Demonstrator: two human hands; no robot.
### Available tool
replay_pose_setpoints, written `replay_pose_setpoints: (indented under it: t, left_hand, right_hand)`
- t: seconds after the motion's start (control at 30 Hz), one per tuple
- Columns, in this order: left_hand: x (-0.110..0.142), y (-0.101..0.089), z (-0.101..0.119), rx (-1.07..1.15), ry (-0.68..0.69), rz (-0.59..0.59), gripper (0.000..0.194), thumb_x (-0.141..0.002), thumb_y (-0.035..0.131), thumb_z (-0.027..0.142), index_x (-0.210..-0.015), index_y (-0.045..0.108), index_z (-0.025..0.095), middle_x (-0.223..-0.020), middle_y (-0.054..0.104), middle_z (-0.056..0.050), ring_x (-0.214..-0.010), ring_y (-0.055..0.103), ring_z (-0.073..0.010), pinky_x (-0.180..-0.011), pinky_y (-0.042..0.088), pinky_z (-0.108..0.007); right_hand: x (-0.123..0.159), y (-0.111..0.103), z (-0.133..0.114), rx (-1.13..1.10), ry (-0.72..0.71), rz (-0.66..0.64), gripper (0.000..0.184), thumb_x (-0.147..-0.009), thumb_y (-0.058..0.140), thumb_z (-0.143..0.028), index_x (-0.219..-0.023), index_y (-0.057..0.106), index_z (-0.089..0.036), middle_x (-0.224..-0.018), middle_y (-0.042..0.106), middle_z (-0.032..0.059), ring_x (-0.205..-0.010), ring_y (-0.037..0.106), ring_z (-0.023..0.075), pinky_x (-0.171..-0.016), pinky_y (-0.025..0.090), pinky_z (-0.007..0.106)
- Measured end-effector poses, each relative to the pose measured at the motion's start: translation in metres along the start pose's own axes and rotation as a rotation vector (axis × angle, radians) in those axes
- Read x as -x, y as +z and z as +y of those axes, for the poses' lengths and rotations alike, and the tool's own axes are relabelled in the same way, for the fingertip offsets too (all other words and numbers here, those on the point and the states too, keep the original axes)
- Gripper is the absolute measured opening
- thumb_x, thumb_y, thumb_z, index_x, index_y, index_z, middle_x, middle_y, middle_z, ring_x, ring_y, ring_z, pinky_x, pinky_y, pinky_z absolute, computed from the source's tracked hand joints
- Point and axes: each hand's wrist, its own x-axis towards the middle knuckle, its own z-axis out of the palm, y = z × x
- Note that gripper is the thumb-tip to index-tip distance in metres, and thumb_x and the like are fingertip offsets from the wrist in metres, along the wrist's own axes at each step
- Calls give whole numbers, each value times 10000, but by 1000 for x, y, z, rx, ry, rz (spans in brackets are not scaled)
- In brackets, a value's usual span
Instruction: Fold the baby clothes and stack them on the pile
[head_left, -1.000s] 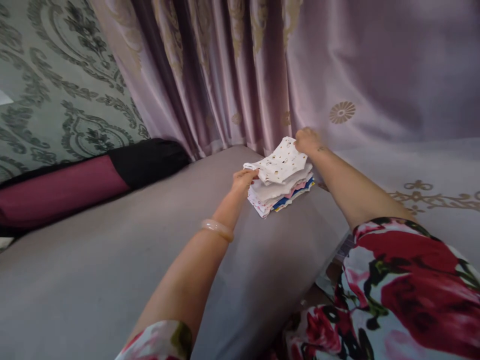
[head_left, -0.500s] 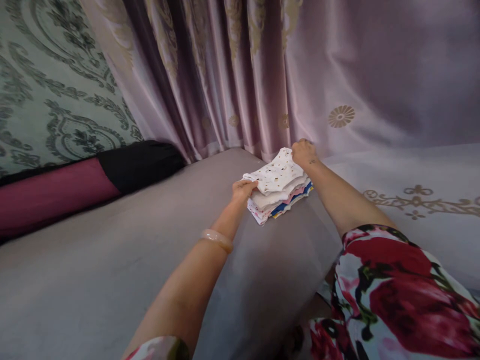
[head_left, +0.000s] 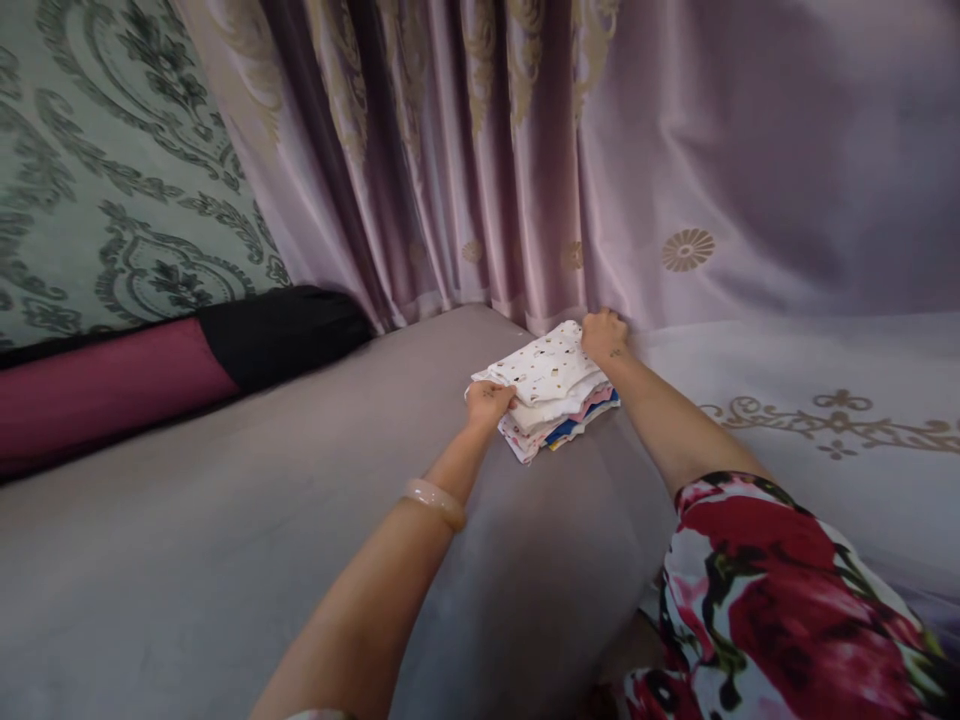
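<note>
A stack of folded cloths (head_left: 559, 425) lies on the grey mattress, with white, pink, blue and yellow edges showing. On top is a white patterned cloth (head_left: 547, 365) with small dark and gold prints. My left hand (head_left: 489, 402), below a pale bangle (head_left: 435, 502), pinches this cloth's near left edge between thumb and fingers. At its right end, my right hand (head_left: 604, 338) is closed on the far corner. The right fingertips are partly hidden behind the hand. Which layers below each hand touches I cannot tell.
Behind the stack hang mauve curtains (head_left: 547, 200) with gold motifs, reaching down to the grey mattress (head_left: 225, 520). A maroon and black bolster (head_left: 217, 350) lies along the patterned wall (head_left: 135, 180) at the left. White curtain fabric (head_left: 787, 370) spreads at the right.
The top cloth, raised and slanted before, now lies flatter on the stack. Both hands have come down with it. The camera view has shifted slightly.
</note>
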Motion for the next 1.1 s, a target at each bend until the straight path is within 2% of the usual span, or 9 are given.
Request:
replay_pose_setpoints:
  t: [0.17,0.27,0.37,0.47,0.67,0.77,0.83,0.97,1.1]
  left_hand:
    - [4,-11,-12,-24,115,22,232,-765,628,273,-562,634,160,-546,621,-21,-476,471,-91,-510,352,-209]
    - [11,-31,-26,-37,145,9,205,-765,609,300,-625,658,159,-571,635,-23,-498,499,-101,-534,374,-219]
    - [21,-68,-50,-108,152,36,208,-766,590,327,-664,660,159,-600,650,-31,-578,575,-131,-591,419,-235]
    - [35,-119,-81,-247,138,107,215,-783,552,345,-746,665,165,-661,677,-42,-674,635,-166,-666,458,-260]
    - [83,-230,-143,-594,7,272,353,-814,458,436,-928,668,175,-885,717,-85,-876,667,-242,-801,493,-342]
    - [115,-278,-172,-755,-47,384,400,-820,396,466,-958,651,190,-984,707,-103,-936,659,-271,-838,497,-377]
    - [135,-305,-192,-898,-89,493,432,-824,338,502,-981,627,222,-1054,693,-88,-995,639,-289,-866,495,-398]
    - [165,-340,-222,-1153,-277,599,547,-831,181,579,-1089,552,272,-1203,658,-18,-1169,549,-308,-970,447,-433]
    - [177,-346,-228,-1180,-423,617,522,-879,98,556,-1142,510,373,-1267,624,124,-1245,502,-251,-1018,408,-424]
  right_hand:
    - [1,9,-11,-88,-141,-15,394,-948,332,-202,-1177,633,-91,-1257,569,215,-1185,504,309,-967,408,417]
    - [1,19,-16,-188,-196,-85,494,-991,221,-344,-1254,585,-137,-1334,546,171,-1251,460,320,-1039,344,498]
    - [0,31,-16,-270,-145,-181,584,-994,113,-432,-1350,504,-185,-1465,439,128,-1326,388,334,-1074,278,582]
    - [1,40,-14,-313,-108,-230,605,-987,81,-461,-1390,463,-220,-1525,363,108,-1371,332,344,-1090,222,621]
    - [-2,44,-13,-325,-115,-197,605,-985,95,-465,-1370,489,-214,-1506,398,104,-1359,359,348,-1092,237,610]
    - [0,39,-17,-333,-102,-181,606,-987,97,-457,-1371,485,-194,-1496,404,131,-1366,356,335,-1097,245,595]
    - [7,33,-25,-341,-99,-167,616,-985,107,-469,-1405,449,-176,-1517,365,156,-1401,300,334,-1107,219,605]
    - [30,17,-47,-368,-173,-181,655,-973,136,-526,-1490,333,-175,-1587,220,150,-1460,139,341,-1130,120,635]
    - [53,12,-65,-338,-185,-200,688,-957,159,-580,-1502,315,-191,-1598,179,145,-1464,97,357,-1122,98,656]
